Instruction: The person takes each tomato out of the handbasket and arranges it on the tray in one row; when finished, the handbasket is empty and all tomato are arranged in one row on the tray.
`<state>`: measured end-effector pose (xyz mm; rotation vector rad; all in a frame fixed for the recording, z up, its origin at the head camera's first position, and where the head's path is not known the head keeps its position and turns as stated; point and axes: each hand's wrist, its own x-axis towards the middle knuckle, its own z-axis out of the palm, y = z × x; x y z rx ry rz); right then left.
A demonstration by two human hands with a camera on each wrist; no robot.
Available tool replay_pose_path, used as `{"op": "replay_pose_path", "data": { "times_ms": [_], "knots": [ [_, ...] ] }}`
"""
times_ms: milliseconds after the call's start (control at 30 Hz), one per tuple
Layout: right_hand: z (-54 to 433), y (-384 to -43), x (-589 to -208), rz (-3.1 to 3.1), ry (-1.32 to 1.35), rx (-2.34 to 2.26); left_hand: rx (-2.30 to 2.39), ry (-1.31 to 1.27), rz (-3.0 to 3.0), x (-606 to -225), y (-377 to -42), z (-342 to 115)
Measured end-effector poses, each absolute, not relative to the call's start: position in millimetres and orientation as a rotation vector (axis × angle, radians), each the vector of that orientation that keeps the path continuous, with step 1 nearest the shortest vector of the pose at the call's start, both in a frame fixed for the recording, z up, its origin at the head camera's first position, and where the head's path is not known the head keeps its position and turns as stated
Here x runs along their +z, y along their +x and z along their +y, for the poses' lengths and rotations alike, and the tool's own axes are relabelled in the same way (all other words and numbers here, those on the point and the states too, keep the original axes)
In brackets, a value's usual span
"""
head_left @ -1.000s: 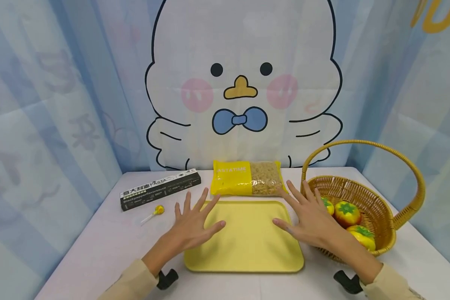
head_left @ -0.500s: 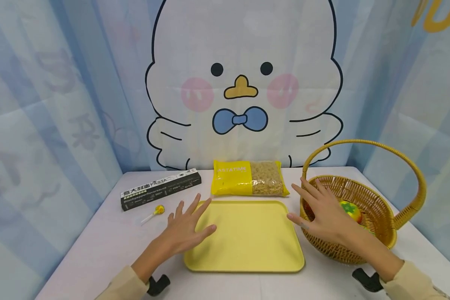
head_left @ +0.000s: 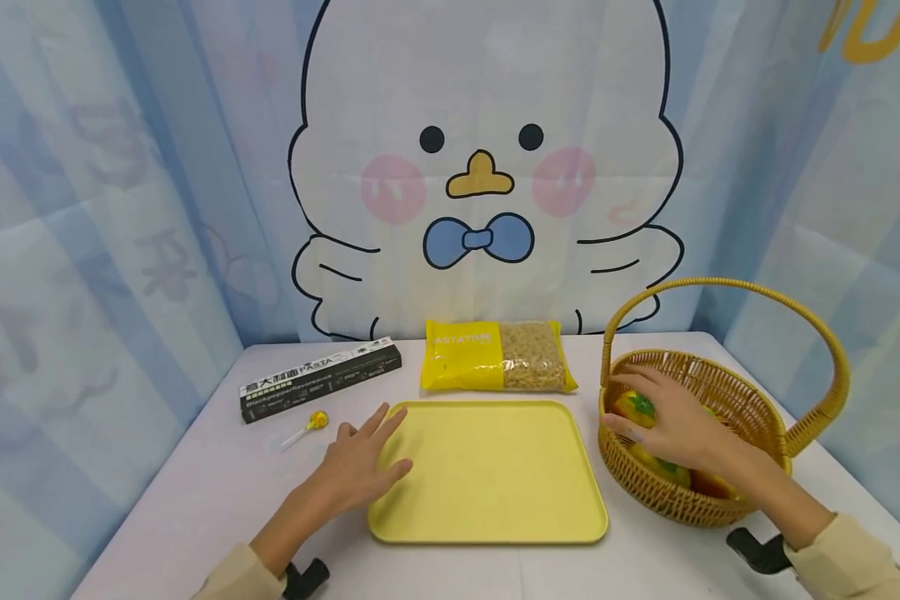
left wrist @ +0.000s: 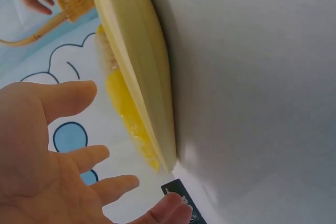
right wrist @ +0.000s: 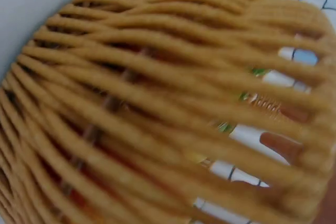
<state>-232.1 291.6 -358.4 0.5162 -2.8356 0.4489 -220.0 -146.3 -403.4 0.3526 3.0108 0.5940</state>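
My left hand [head_left: 356,467] hovers over the left edge of a pale yellow tray [head_left: 495,475], its fingers spread and holding nothing. In the left wrist view, the left hand [left wrist: 58,161] is apart from the tray's rim [left wrist: 152,77]. My right hand [head_left: 678,421] reaches into a wicker basket [head_left: 765,417] with thumb and fingers apart around an orange-yellow toy fruit with a green leafy top [head_left: 636,407]. Whether the fingertips touch it is unclear. Another such fruit [head_left: 663,468] lies under the palm. In the right wrist view, woven basket wall [right wrist: 157,87] hides most of the hand.
Behind the tray lies a yellow pasta bag [head_left: 498,357]. To the left are a black pasta box [head_left: 322,379] and a yellow lollipop [head_left: 317,420]. The basket's tall arched handle [head_left: 727,285] rises above the right hand. A printed curtain [head_left: 487,100] closes off the back.
My right hand has moved right from above the tray's right side and down into the basket. The left hand has drifted slightly left and down. Tray, bag, box and lollipop keep their places.
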Motion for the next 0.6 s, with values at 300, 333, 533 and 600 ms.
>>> {"op": "replay_pose_path", "data": {
  "times_ms": [300,333,533,600],
  "knots": [
    [309,-243,-362,-2.87,0.542,0.54,0.702,0.396,3.01,-410,-214,-154],
    [310,-244,-362,-2.871,0.538,0.541,0.712,0.407,3.008,-410,-213,-155],
    [317,-250,-362,-2.856,0.535,0.551,0.704,0.366,2.973,-411,-213,-156],
    [319,-252,-362,-2.856,0.54,0.551,0.678,0.332,2.963,-411,-214,-156]
  ]
}}
